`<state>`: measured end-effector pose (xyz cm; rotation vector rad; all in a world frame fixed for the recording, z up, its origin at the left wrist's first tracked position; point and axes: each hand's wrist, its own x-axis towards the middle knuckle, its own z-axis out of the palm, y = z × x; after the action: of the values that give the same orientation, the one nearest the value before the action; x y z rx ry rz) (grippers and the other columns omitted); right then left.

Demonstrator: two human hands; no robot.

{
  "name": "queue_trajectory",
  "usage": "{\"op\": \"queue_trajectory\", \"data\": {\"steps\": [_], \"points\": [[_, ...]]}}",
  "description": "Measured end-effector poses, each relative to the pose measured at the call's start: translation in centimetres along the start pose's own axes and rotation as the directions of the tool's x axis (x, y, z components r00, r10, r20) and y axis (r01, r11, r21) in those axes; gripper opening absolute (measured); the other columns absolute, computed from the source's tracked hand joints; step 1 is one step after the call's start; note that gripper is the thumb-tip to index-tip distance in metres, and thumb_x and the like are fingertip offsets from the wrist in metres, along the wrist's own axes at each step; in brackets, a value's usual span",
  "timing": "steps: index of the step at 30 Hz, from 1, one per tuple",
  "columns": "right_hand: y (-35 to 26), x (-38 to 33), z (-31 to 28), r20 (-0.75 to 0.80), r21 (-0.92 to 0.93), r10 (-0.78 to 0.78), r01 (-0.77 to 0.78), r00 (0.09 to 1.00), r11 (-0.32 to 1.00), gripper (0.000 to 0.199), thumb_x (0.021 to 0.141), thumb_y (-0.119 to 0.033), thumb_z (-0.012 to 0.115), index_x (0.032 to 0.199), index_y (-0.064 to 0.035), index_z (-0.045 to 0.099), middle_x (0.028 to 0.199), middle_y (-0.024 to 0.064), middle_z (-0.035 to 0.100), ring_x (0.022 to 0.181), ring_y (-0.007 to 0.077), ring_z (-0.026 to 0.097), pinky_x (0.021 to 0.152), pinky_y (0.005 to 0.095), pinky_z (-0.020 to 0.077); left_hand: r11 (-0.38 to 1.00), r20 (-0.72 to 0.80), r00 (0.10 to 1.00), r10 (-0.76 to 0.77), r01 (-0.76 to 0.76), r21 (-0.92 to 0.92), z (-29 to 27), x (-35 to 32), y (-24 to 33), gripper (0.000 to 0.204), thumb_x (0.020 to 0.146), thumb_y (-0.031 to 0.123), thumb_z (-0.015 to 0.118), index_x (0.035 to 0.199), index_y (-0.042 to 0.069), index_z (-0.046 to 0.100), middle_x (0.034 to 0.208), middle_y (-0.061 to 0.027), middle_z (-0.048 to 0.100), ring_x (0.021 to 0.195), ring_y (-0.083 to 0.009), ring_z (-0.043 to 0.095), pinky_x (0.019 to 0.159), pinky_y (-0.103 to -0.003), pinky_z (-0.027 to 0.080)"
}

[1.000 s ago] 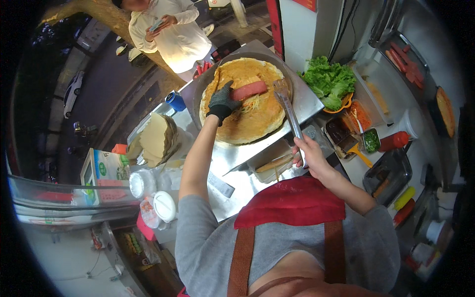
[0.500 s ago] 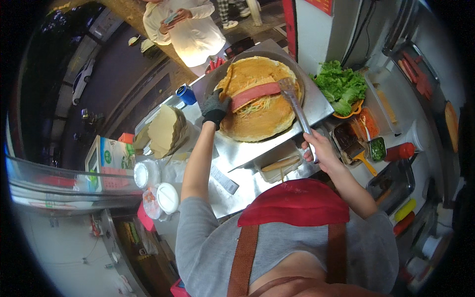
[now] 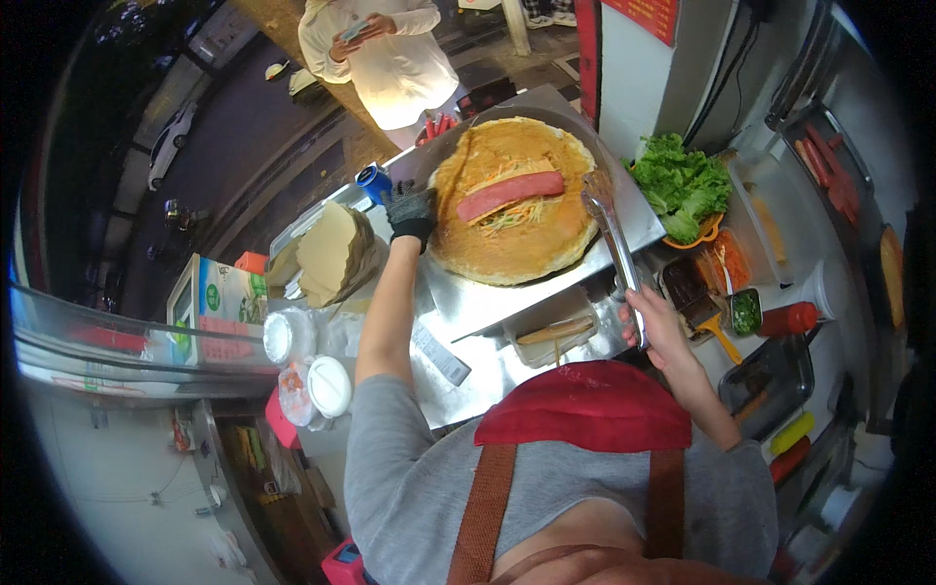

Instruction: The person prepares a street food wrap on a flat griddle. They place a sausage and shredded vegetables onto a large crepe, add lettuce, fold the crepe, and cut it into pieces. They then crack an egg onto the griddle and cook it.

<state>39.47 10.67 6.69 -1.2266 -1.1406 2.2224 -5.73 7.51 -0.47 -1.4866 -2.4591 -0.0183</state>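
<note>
A big round golden crepe [image 3: 507, 244] lies on the dark griddle [image 3: 585, 122], with a long red sausage [image 3: 510, 195] and shredded vegetables across its middle. My left hand [image 3: 411, 214], in a black glove, rests at the crepe's left edge with nothing in it. Beside the near right corner of the steel counter, my right hand [image 3: 655, 327] grips long metal tongs [image 3: 609, 234]. Their tips reach the crepe's right edge.
A bowl of green lettuce [image 3: 682, 180] and topping tubs [image 3: 726, 263] sit right of the griddle, with a red squeeze bottle [image 3: 790, 319]. To the left are a blue can [image 3: 373, 182], stacked paper bags [image 3: 327, 253] and lidded cups [image 3: 330, 385]. A person in white [image 3: 380, 58] stands beyond the counter.
My gloved left hand has come off the sausage and moved to the crepe's left edge. The tongs have shifted from over the crepe to its right edge.
</note>
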Motion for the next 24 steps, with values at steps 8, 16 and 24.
{"op": "queue_trajectory", "data": {"steps": [8, 16, 24], "points": [[0.7, -0.7, -2.3, -0.068, -0.038, -0.084, 0.082, 0.994, 0.996, 0.027, 0.09, -0.026, 0.047, 0.11, -0.0088, 0.048, 0.068, 0.0016, 0.052, 0.046, 0.0092, 0.052, 0.037, 0.0192, 0.0387, 0.99, -0.16, 0.978, -0.135, 0.126, -0.062, -0.5, -0.9, 1.0, 0.033, 0.077, 0.022, 0.052, 0.109, 0.019, 0.058, 0.119, -0.0128, 0.049, 0.113, -0.0305, 0.041, 0.095, -0.047, 0.026], [0.5, -0.5, -3.7, -0.049, -0.1, -0.063, 0.058, 0.997, 0.993, 0.031, 0.089, -0.024, 0.047, 0.116, -0.0074, 0.046, 0.067, 0.0018, 0.052, 0.045, 0.0087, 0.051, 0.037, 0.0188, 0.0399, 0.915, -0.028, 0.98, 0.199, -0.196, -0.352, -4.4, -1.2, 7.3, 0.05, 0.074, 0.04, 0.06, 0.116, 0.014, 0.053, 0.12, -0.0135, 0.049, 0.116, -0.0336, 0.039, 0.098, -0.046, 0.025], [0.8, -0.5, -3.9, 0.004, -0.089, -0.072, 0.072, 0.997, 0.993, 0.043, 0.089, -0.023, 0.048, 0.128, -0.0084, 0.038, 0.067, 0.0014, 0.051, 0.045, 0.0087, 0.051, 0.038, 0.0188, 0.0408, 0.906, 0.114, 0.957, 0.268, -0.209, -0.368, -4.5, 0.4, 9.1, 0.066, 0.064, 0.043, 0.069, 0.12, 0.013, 0.05, 0.117, -0.0124, 0.052, 0.112, -0.033, 0.044, 0.1, -0.046, 0.024]]}}
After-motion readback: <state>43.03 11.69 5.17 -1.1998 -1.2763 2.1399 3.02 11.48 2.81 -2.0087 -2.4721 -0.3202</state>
